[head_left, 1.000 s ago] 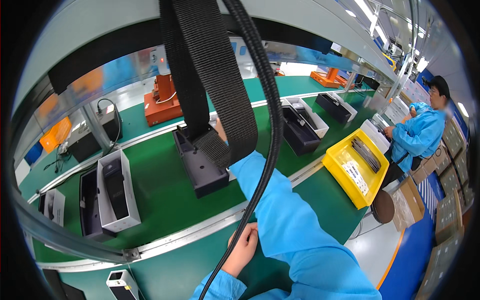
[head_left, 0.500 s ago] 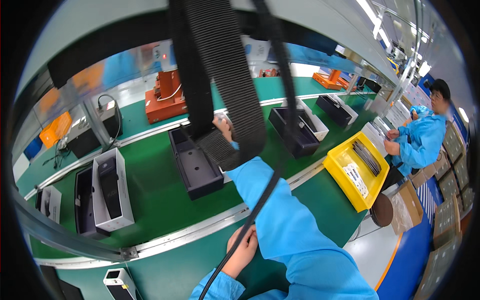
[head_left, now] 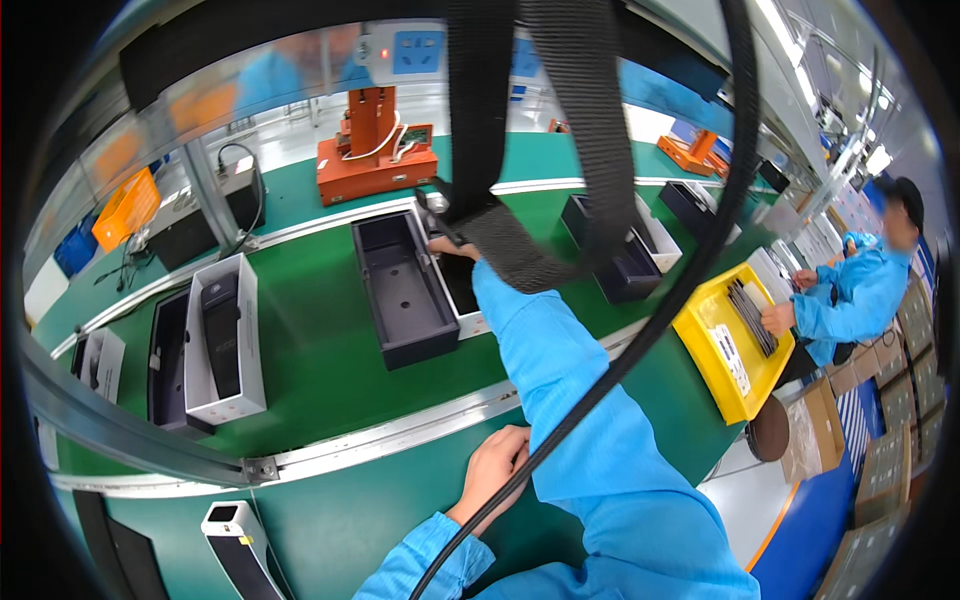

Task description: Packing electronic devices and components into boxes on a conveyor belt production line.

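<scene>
My right arm stretches over the green conveyor. My right hand (head_left: 455, 247) is at the white box (head_left: 473, 325), over the black item inside it; a hanging strap partly hides the fingers. Against the white box's left side stands an open dark purple tray-like box (head_left: 405, 290), with nothing in it. My left hand (head_left: 494, 468) rests on the near green table with its fingers curled. The palm is hidden, and a black cable crosses in front of it.
White box with black insert (head_left: 222, 340) beside a dark tray at left; more boxes (head_left: 625, 265) to the right. Metal rail (head_left: 400, 425) along the belt. Yellow bin (head_left: 725, 395) of parts near a co-worker (head_left: 860, 290). White-and-black device (head_left: 240, 545) at lower left.
The view has shifted, moving the scene across the picture. The white box beside the dark tray is now visible at my right hand. The co-worker's hand has moved to the yellow bin.
</scene>
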A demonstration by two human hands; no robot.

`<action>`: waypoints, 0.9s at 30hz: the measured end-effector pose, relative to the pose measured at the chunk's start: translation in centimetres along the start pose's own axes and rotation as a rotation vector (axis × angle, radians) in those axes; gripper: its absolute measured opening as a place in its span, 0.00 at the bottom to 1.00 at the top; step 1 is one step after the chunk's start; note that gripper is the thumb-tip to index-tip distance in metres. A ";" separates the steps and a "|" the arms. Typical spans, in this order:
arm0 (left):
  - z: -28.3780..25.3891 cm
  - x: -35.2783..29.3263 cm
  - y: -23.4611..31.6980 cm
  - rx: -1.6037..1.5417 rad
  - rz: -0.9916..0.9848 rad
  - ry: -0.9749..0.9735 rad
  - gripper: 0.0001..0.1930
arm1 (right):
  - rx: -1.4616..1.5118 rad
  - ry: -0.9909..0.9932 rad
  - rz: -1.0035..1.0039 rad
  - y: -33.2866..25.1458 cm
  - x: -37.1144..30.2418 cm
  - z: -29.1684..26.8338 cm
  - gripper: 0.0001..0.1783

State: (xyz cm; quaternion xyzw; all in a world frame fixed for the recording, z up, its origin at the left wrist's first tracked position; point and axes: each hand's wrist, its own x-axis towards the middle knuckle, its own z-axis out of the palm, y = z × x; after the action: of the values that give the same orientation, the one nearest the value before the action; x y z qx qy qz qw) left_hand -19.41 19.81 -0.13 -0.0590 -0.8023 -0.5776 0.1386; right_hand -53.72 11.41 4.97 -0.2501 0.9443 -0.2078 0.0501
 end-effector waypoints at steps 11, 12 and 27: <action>1.9 0.6 0.3 -0.053 -0.085 0.026 0.09 | -0.010 0.000 -0.011 0.4 -0.4 -1.3 0.71; 1.9 0.7 0.2 -0.090 -0.094 0.034 0.10 | -0.003 0.000 -0.009 0.4 -0.6 -1.5 0.71; 1.9 1.1 0.0 -0.032 -0.022 0.041 0.12 | 0.012 -0.006 -0.042 -0.7 0.2 0.3 0.69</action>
State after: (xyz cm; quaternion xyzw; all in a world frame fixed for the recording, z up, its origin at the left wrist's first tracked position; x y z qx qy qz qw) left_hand -20.79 21.54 -0.39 -0.0406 -0.7906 -0.5928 0.1478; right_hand -53.52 10.68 4.96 -0.2700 0.9375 -0.2137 0.0504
